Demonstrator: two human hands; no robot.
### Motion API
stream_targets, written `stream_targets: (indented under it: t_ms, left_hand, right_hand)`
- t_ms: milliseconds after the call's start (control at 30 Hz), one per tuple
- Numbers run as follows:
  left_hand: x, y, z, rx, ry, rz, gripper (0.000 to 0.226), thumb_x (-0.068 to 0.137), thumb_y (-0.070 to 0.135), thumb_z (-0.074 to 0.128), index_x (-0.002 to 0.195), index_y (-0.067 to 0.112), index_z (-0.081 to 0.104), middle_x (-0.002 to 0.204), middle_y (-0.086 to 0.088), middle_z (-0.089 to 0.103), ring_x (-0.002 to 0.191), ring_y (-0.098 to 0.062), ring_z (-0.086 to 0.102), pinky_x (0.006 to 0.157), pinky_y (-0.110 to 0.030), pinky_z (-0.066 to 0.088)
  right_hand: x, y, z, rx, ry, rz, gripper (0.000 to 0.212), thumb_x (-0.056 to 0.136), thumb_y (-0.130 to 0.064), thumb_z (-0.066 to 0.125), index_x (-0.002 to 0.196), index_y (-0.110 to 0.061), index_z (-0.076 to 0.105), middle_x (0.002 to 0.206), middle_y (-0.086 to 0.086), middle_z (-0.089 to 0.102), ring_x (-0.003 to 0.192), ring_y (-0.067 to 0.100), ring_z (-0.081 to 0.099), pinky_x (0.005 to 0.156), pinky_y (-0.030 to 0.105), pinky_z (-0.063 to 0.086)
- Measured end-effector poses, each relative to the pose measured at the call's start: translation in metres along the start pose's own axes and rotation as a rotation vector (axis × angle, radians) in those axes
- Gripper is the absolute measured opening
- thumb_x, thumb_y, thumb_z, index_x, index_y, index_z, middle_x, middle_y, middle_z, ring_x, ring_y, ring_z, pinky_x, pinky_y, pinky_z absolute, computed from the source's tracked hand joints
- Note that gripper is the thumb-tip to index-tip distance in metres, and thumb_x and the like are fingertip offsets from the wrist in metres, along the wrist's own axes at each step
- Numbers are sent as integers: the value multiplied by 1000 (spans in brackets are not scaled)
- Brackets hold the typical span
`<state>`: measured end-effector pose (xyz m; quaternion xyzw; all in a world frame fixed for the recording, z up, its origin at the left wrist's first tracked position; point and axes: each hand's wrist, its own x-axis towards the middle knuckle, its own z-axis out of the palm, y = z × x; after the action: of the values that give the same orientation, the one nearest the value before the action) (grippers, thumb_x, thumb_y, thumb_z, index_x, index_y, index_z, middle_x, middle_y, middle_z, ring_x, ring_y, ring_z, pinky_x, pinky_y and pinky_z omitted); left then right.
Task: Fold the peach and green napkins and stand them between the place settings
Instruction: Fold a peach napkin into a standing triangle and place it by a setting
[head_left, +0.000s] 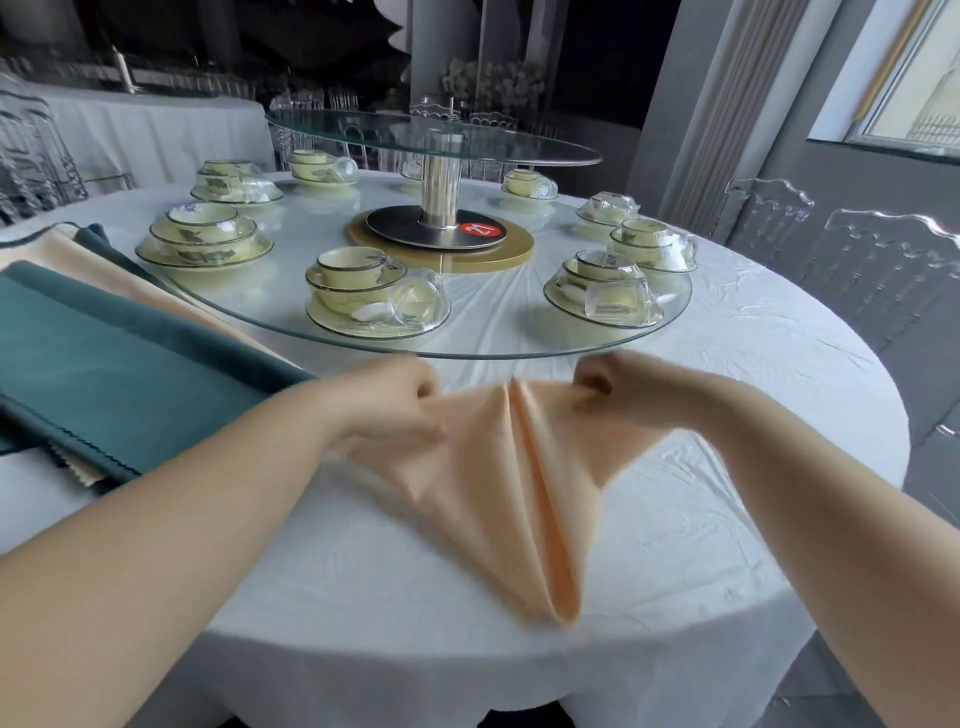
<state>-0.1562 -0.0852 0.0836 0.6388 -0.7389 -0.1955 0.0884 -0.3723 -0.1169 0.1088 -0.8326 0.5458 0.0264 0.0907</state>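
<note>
Centre of the frame, low: peach cloth napkin, folded to a long kite with two flaps meeting along a middle ridge, tip pointing at the bottom edge, flat on the white crinkled tablecloth of the round table. Curled onto its upper-left corner, left hand; onto its upper-right corner, right hand. Both gripping cloth, though too blurred to show exact finger placement. Left of the frame: stack of flat dark green and peach napkins, untouched. Upper middle: round glass turntable carrying pale yellow bowl-and-saucer place settings with tipped glass cups.

Likely handling: light, soft, limp, no stiffness of its own. Probably keeps a crease only when pressed, and may slide a little on the tablecloth. Best taken at corners and along folded edges, thumb above and fingers beneath, layers pinched together to stop the flaps springing apart. Nothing fragile in the cloth itself; care needed near the glassware when standing it up.
</note>
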Motion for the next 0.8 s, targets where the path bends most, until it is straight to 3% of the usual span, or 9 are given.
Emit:
stream_targets:
  t_ms: [167, 267, 333, 400, 500, 600, 667, 733, 800]
  left_hand:
    - [-18, 13, -42, -46, 713, 104, 3, 84, 14, 59, 86, 15, 58, 103, -3, 62, 95, -28, 55, 75, -33, 40]
    - [-25, 3, -32, 173, 942, 302, 7, 82, 12, 54, 82, 8, 60, 97, -8, 67, 80, -35, 61, 63, -35, 42]
    - [-31, -9, -16, 247, 847, 374, 13, 72, 18, 45, 73, 13, 56, 79, -8, 69, 59, -31, 63, 50, -29, 44]
    - [-36, -24, 9, 264, 716, 440, 12, 66, 22, 39, 76, 22, 45, 74, -3, 70, 55, -23, 64, 47, -27, 41]
    - [-49, -46, 47, 196, 520, 534, 18, 64, 22, 39, 82, 26, 40, 80, 0, 71, 64, -16, 68, 64, -25, 39]
    - [-60, -58, 68, 171, 447, 526, 19, 75, 39, 43, 91, 29, 48, 93, 6, 71, 84, -6, 63, 77, -17, 38]
    - [-63, -55, 66, 105, 356, 431, 65, 77, 74, 21, 110, 30, 56, 115, 17, 59, 104, 6, 50, 89, -6, 26]
    - [-63, -54, 65, 46, 274, 303, 113, 54, 90, -10, 130, 29, 47, 131, 24, 38, 119, 16, 28, 93, 2, 6]
    - [-58, -50, 63, 22, 265, 290, 120, 48, 91, -13, 136, 29, 41, 141, 18, 36, 128, 7, 25, 93, 1, 0]
  right_hand:
    - [-5, -12, -31, 90, 722, -116, 5, 86, -15, 50, 86, -10, 51, 78, 0, 45, 78, 20, 39, 61, 28, 20]
    - [-8, -14, -18, -55, 948, -261, 19, 77, -20, 44, 79, -5, 55, 75, 8, 53, 75, 28, 49, 64, 26, 24]
    - [-10, -12, 5, -147, 913, -273, 22, 72, -23, 39, 74, -8, 55, 76, 11, 57, 72, 31, 56, 65, 29, 34]
    - [-16, -10, 35, -212, 807, -248, 21, 70, -25, 38, 69, -12, 54, 72, 7, 58, 64, 28, 58, 62, 29, 36]
    - [-32, -6, 77, -218, 619, -296, 15, 63, -30, 40, 69, -20, 49, 69, -1, 58, 61, 23, 59, 60, 28, 25]
    - [-45, -1, 96, -93, 398, -338, 21, 65, -41, 42, 79, -25, 47, 85, -6, 62, 79, 19, 63, 71, 22, 30]
    - [-47, 1, 94, 62, 294, -318, 43, 68, -54, 39, 95, -24, 55, 109, -10, 59, 102, 14, 56, 87, 16, 29]
    - [-45, -1, 90, 166, 281, -308, 62, 67, -64, 33, 109, -26, 57, 126, -13, 51, 117, 10, 48, 94, 15, 26]
    - [-36, -8, 86, 215, 288, -299, 71, 67, -66, 25, 118, -26, 55, 134, -12, 46, 123, 8, 42, 95, 10, 23]
